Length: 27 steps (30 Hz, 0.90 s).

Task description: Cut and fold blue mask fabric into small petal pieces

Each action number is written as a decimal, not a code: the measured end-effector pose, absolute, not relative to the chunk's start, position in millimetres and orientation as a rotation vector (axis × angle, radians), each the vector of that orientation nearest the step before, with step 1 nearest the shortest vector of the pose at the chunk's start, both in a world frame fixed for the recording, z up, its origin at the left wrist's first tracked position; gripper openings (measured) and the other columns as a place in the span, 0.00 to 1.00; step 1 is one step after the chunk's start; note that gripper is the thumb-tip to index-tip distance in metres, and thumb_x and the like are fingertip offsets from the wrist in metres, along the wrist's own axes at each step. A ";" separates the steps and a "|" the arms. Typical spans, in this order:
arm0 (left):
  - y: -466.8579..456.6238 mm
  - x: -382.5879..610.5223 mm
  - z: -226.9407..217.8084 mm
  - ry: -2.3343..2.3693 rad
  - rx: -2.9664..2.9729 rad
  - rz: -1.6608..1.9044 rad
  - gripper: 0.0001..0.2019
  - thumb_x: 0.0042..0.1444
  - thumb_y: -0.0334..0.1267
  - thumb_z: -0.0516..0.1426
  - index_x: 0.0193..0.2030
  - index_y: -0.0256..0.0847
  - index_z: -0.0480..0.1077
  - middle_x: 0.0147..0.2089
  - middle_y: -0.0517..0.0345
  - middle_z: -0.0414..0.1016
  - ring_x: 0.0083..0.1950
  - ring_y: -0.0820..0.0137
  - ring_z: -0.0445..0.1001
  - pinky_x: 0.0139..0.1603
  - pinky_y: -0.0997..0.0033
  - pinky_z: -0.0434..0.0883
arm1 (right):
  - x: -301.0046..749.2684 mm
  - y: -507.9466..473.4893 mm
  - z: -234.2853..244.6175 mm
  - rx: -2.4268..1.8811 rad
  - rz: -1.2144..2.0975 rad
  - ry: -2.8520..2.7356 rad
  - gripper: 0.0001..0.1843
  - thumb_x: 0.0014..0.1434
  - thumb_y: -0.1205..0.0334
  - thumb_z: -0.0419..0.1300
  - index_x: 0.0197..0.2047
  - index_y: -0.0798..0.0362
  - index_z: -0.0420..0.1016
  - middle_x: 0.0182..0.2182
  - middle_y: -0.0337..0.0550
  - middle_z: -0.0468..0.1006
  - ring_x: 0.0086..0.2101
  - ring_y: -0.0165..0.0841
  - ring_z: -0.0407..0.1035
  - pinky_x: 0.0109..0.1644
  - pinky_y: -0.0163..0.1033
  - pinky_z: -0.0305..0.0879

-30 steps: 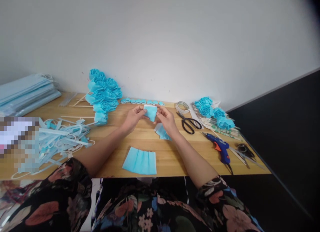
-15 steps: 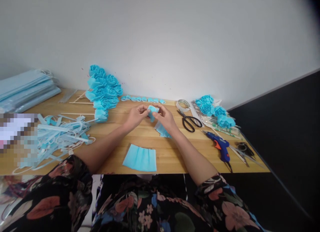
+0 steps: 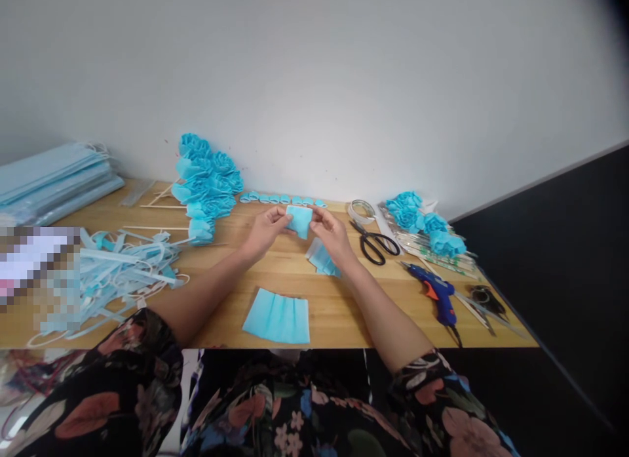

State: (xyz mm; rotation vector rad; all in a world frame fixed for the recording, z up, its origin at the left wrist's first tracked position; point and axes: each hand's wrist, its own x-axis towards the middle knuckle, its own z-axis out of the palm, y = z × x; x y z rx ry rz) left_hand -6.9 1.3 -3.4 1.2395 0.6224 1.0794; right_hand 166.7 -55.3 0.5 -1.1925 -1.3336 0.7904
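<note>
Above the middle of the wooden table [image 3: 226, 273], my left hand [image 3: 266, 231] pinches the left edge of a small blue piece of face-mask fabric [image 3: 299, 220]. Its right edge is between the thumb and fingers of my right hand [image 3: 331, 230]. The piece looks flat and roughly square. Under my right wrist lie more cut blue mask pieces [image 3: 322, 258], partly covered by it. Nearer to me, a pleated blue mask piece [image 3: 278, 317] lies flat. Behind my hands, several small rolled blue pieces [image 3: 274, 198] stand in a row by the wall.
Blue fabric roses [image 3: 209, 178] and a heap of cut mask strips [image 3: 128, 267] are at left, with stacked masks [image 3: 54, 178] behind. At right lie black-handled scissors [image 3: 376, 244], a tape roll [image 3: 362, 212], a blue glue gun [image 3: 437, 290] and more roses [image 3: 417, 218].
The blue fabric piece, bunched between my fingers before, is now spread out flat. My hands are slightly further apart. The whole view has shifted a little.
</note>
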 end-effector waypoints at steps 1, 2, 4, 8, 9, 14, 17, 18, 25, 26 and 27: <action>0.8 -6.2 -3.8 0.634 1.277 1.072 0.18 0.46 0.48 0.68 0.31 0.36 0.70 0.29 0.61 0.73 0.31 0.73 0.74 0.37 0.68 0.78 | 166.4 -57.4 3.4 -1.190 0.769 -1.374 0.28 0.56 0.52 0.62 0.59 0.49 0.73 0.50 0.46 0.79 0.49 0.38 0.73 0.53 0.44 0.70; 0.1 -5.3 -4.3 0.644 1.321 1.059 0.17 0.47 0.48 0.67 0.31 0.36 0.70 0.29 0.60 0.73 0.31 0.73 0.74 0.36 0.69 0.77 | 165.9 -59.5 6.2 -1.191 0.741 -1.414 0.29 0.56 0.51 0.63 0.61 0.48 0.71 0.53 0.46 0.77 0.52 0.39 0.72 0.56 0.45 0.69; -2.1 -3.1 -5.9 0.654 1.415 1.028 0.15 0.48 0.46 0.66 0.30 0.36 0.71 0.28 0.60 0.74 0.30 0.72 0.74 0.35 0.70 0.76 | 164.2 -63.1 10.6 -1.211 0.663 -1.481 0.30 0.56 0.50 0.64 0.62 0.47 0.71 0.55 0.46 0.77 0.55 0.39 0.71 0.61 0.47 0.65; -7.6 0.1 -8.2 0.652 1.537 1.002 0.12 0.49 0.44 0.64 0.29 0.37 0.71 0.26 0.60 0.74 0.28 0.73 0.73 0.32 0.74 0.72 | 159.8 -65.4 11.8 -1.327 0.482 -1.532 0.16 0.57 0.49 0.64 0.43 0.51 0.79 0.42 0.44 0.82 0.46 0.38 0.74 0.56 0.45 0.67; -8.4 0.1 -8.1 0.657 1.544 0.998 0.12 0.49 0.45 0.63 0.29 0.37 0.71 0.26 0.61 0.73 0.28 0.73 0.72 0.31 0.74 0.72 | 159.1 -65.2 11.2 -1.348 0.449 -1.527 0.14 0.57 0.49 0.63 0.38 0.51 0.79 0.38 0.43 0.82 0.42 0.37 0.74 0.52 0.43 0.68; -7.8 -2.4 -5.4 0.711 1.567 0.938 0.13 0.49 0.46 0.63 0.30 0.38 0.73 0.27 0.59 0.75 0.27 0.73 0.70 0.25 0.75 0.67 | 161.4 -63.0 12.0 -1.335 0.407 -1.434 0.12 0.58 0.50 0.61 0.32 0.51 0.76 0.31 0.39 0.80 0.35 0.34 0.72 0.45 0.40 0.67; -6.2 -3.6 -3.9 0.726 1.553 0.927 0.13 0.49 0.48 0.64 0.29 0.38 0.72 0.27 0.58 0.76 0.28 0.72 0.72 0.27 0.74 0.67 | 164.9 -62.4 12.8 -1.318 0.442 -1.368 0.13 0.59 0.50 0.61 0.33 0.51 0.75 0.30 0.40 0.79 0.34 0.34 0.71 0.44 0.40 0.67; -5.9 -3.8 -3.4 0.731 1.547 0.927 0.14 0.49 0.48 0.65 0.29 0.39 0.73 0.27 0.58 0.76 0.27 0.72 0.72 0.27 0.74 0.66 | 165.7 -62.1 12.3 -1.308 0.458 -1.358 0.13 0.59 0.50 0.61 0.33 0.51 0.75 0.30 0.40 0.79 0.34 0.34 0.70 0.44 0.39 0.67; -7.2 -6.0 2.4 0.767 1.539 0.914 0.14 0.49 0.48 0.65 0.29 0.38 0.73 0.27 0.57 0.77 0.27 0.72 0.72 0.25 0.75 0.64 | 167.5 -59.0 5.3 -1.242 0.546 -1.321 0.15 0.60 0.47 0.60 0.36 0.51 0.74 0.31 0.40 0.77 0.34 0.33 0.69 0.42 0.38 0.67; -7.6 -6.3 3.2 0.778 1.541 0.908 0.14 0.49 0.48 0.65 0.29 0.38 0.73 0.27 0.56 0.77 0.26 0.72 0.71 0.23 0.75 0.63 | 167.6 -58.8 4.8 -1.240 0.548 -1.319 0.15 0.60 0.47 0.60 0.36 0.51 0.74 0.31 0.40 0.76 0.34 0.33 0.69 0.41 0.38 0.67; -8.1 -6.6 3.9 0.787 1.541 0.906 0.14 0.49 0.49 0.65 0.29 0.38 0.73 0.27 0.56 0.78 0.26 0.72 0.71 0.22 0.75 0.62 | 167.8 -58.5 4.3 -1.237 0.550 -1.317 0.15 0.61 0.47 0.60 0.36 0.51 0.74 0.31 0.40 0.76 0.34 0.33 0.69 0.41 0.38 0.67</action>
